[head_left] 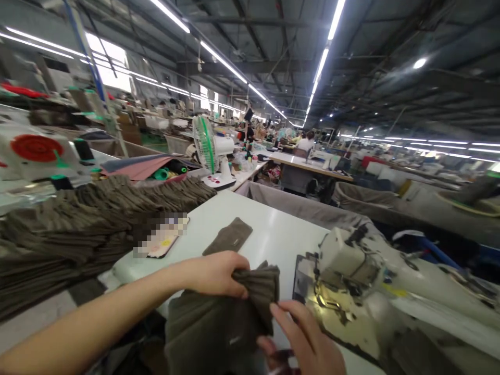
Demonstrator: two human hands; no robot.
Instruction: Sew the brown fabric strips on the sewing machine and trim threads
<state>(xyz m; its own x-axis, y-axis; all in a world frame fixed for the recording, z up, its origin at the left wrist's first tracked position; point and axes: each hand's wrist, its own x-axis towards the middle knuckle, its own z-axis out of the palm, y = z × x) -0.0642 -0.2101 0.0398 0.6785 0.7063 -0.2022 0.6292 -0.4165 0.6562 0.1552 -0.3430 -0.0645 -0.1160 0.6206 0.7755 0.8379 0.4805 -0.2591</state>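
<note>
My left hand [221,273] is closed round a gathered bundle of dark olive fabric pieces [219,323] at the table's near edge. The thumb lies over the folds, and the fingers behind them are hidden. My right hand [302,338] is at the bundle's right edge, its fingers apart and bent, with fingertips close to the fabric. A dark metal item shows under its palm, partly hidden. Beyond the bundle a single olive piece with a small label [233,237] lies flat on the white table [273,221].
A sewing machine [347,260] stands at the right. Long rows of stacked olive fabric [78,219] fill the left side, beside a phone-like flat item [166,239]. A white and green fan [213,151] stands behind. A person [305,143] sits farther back.
</note>
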